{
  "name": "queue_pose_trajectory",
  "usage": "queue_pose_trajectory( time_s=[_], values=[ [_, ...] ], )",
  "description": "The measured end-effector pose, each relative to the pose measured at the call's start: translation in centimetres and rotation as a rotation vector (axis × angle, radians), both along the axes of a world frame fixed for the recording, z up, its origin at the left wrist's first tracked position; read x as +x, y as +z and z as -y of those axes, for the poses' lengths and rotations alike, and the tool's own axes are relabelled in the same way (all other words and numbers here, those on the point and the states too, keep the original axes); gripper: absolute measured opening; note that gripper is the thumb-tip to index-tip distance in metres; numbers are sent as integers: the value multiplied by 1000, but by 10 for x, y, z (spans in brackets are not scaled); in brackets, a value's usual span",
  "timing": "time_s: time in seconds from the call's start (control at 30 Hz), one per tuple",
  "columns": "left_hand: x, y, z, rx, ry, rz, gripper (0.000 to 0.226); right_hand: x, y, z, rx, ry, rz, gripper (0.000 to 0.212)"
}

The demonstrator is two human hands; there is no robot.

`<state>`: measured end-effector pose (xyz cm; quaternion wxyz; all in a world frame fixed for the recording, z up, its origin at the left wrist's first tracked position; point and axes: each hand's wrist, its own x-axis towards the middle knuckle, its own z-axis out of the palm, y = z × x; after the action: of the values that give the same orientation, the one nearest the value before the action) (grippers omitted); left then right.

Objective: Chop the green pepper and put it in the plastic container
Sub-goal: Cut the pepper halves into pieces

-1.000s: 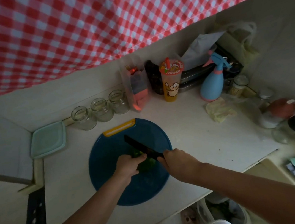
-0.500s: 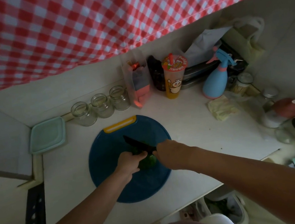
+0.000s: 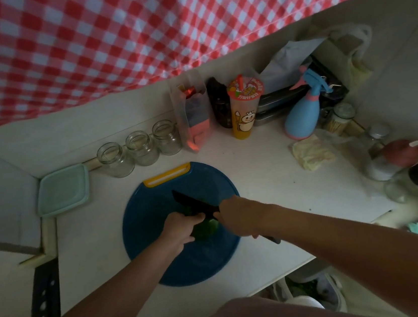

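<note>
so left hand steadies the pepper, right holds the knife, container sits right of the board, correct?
Not quite: the head view shows the plastic container left of the blue cutting board. Left hand on green pepper, right hand gripping knife: correct.

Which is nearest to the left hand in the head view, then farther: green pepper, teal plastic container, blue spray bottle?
1. green pepper, held under the left hand on the blue board.
2. teal plastic container, back left, by the wall.
3. blue spray bottle, back right, among the clutter.

head view, steeply down, over counter
</note>
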<state>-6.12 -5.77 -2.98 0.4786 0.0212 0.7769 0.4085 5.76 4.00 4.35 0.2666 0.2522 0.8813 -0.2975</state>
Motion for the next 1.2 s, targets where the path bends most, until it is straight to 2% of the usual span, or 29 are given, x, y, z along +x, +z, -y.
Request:
queue_pose_trajectory(
  time_s=[0.17,0.37,0.63,0.83,1.2],
  values=[
    [3,1,1,14,20,7,44,11,-16,7,110,103,-20,33],
    [7,2,5,44,28,2,42,9,3,1,-8,46,-11,29],
    [12,3,7,86,34,21,33,28,-11,10,101,37,-54,26],
    [15,-1,5,94,46,-3,17,23,-14,9,53,55,27,26],
    [11,-1,1,59,28,-7,26,12,-16,6,-130,-219,73,22]
  ],
)
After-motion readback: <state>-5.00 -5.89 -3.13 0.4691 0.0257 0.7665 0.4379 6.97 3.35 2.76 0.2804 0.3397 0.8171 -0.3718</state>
